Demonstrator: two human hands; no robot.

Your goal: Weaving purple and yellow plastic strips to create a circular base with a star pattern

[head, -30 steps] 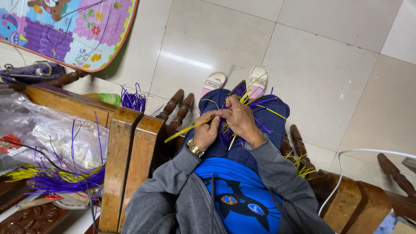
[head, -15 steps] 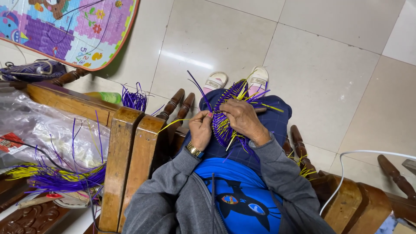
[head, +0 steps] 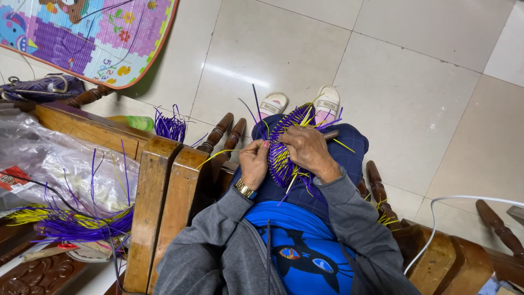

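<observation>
Since half a second ago, the woven purple-and-yellow disc (head: 286, 150) stands steeper on the lap; right hand (head: 309, 153) has stayed clamped on its rim, left hand (head: 254, 164) apparently pinching a yellow strand (head: 218, 155), so weaving continues.

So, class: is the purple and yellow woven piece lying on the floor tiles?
No: the woven piece is held up over the person's lap between the left hand and the right hand, above the floor tiles.
</observation>
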